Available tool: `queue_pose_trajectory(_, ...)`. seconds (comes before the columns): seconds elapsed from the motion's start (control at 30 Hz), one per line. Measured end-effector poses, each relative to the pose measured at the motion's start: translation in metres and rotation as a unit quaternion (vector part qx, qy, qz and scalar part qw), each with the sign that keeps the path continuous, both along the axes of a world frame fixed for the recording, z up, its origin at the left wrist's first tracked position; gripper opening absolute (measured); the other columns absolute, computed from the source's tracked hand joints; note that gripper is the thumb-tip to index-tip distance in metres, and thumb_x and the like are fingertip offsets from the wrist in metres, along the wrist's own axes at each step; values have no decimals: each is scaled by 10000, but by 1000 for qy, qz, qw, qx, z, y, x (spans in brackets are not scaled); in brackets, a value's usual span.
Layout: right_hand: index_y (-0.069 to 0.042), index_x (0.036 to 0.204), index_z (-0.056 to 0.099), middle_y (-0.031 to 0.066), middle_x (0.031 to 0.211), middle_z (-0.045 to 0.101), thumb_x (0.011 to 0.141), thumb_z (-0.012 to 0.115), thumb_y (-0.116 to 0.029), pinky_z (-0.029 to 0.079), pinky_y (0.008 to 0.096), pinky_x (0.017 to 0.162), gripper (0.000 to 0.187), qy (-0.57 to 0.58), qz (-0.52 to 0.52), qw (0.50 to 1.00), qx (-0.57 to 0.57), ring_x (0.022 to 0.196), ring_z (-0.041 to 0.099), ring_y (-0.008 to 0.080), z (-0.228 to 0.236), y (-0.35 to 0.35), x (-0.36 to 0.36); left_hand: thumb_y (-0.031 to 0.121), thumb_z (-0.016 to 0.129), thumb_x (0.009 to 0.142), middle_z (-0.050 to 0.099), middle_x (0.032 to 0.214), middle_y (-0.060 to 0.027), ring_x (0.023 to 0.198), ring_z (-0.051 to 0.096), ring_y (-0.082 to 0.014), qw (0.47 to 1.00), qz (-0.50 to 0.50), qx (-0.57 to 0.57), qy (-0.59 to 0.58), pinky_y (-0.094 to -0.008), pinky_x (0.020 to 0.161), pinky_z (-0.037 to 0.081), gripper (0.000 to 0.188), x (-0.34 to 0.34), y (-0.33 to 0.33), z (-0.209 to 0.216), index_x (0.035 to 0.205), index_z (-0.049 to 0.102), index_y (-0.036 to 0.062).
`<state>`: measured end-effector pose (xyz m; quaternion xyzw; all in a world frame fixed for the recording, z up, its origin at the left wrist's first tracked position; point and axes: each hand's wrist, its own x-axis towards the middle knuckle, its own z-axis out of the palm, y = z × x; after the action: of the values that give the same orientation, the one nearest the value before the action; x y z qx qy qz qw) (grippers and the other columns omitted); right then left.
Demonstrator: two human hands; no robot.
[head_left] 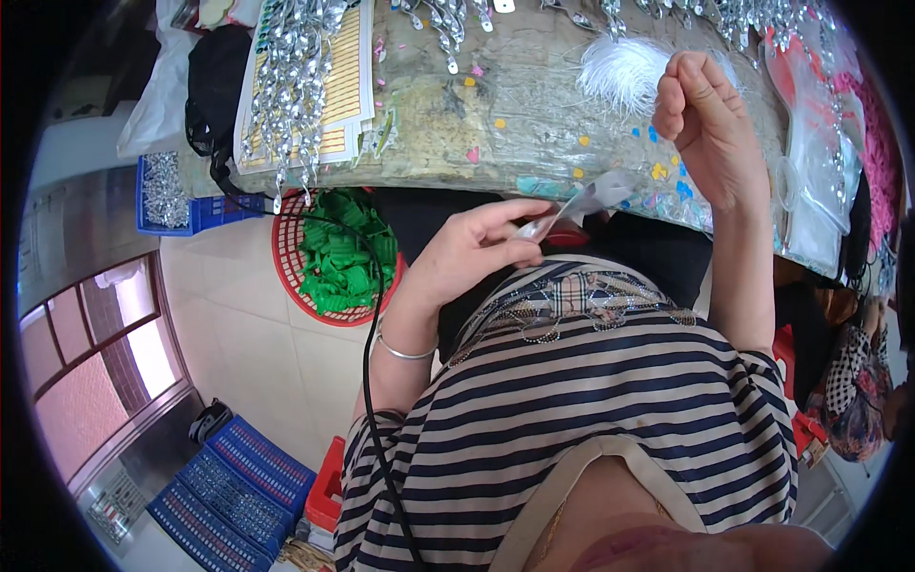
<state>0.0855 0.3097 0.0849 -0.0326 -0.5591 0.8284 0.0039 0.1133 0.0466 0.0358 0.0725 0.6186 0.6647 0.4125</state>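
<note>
My left hand (477, 246) is below the near edge of the table, close to my lap. Its thumb and fingers pinch a thin, shiny silvery-clear piece (593, 195) that looks like plastic film; what lies between the fingertips is partly hidden. My right hand (707, 124) is raised above the table's right side, thumb pressed against bent fingers. Anything in that pinch is too fine to make out. Just left of it lies a bundle of fine white strands (621, 74). Small blue and yellow bits (660, 172) are scattered on the tabletop beneath my right wrist.
Strings of silvery gem-like drops (297, 81) hang over printed sheets (348, 95) at the table's left. Clear plastic bags (815, 181) lie at the right edge. A red basket (286, 253) with green pieces stands on the floor, near a blue bin (205, 214). A black cable (370, 381) crosses my left arm.
</note>
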Motion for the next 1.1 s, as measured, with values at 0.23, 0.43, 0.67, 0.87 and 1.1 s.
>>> queue_pose_trajectory(0.23, -43, 1068, 552, 69, 922, 614, 948, 488, -234, 469, 244, 726, 235, 13, -4, 997, 78, 797, 586, 137, -9, 12, -25, 80, 524, 899, 633, 818, -37, 628, 507, -32, 971, 220, -10, 89, -159, 516, 350, 303, -17, -43, -16, 1196, 553, 26)
queue_pose_trajectory(0.43, -33, 1230, 513, 87, 1169, 576, 936, 492, -321, 469, 286, 849, 411, -8, 63, 957, 281, 1006, 580, 170, -44, -18, -59, 74, 483, 917, 596, 1014, -131, 818, 577, -172, 797, 406, -191, 403, -294, 733, 458, 334, -106, -59, 2, 1231, 502, -37)
queue_pose_trajectory(0.67, -30, 1170, 548, 64, 997, 615, 912, 503, -387, 497, 275, 661, 442, -149, 94, 913, 368, 780, 600, 136, -64, -78, -136, 17, 573, 797, 614, 849, -228, 781, 579, -377, 627, 383, -380, 562, -425, 683, 442, 353, -200, -107, -37, 1146, 558, -29)
queue_pose_trajectory(0.87, -34, 872, 586, -2, 703, 572, 901, 517, -353, 413, 227, 532, 328, -150, 132, 909, 364, 602, 521, 83, -69, -73, -151, 15, 584, 764, 594, 929, -206, 901, 552, -361, 543, 289, -501, 609, -426, 781, 414, 393, -215, -114, -51, 1156, 559, -1)
queue_pose_trajectory(1.1, -56, 805, 561, -21, 614, 520, 919, 493, -291, 362, 189, 488, 270, -176, 121, 947, 242, 511, 459, 57, -38, -45, -55, 126, 592, 843, 569, 1081, -180, 987, 537, -302, 537, 360, -364, 670, -376, 873, 418, 371, -179, -51, -29, 1182, 529, -11)
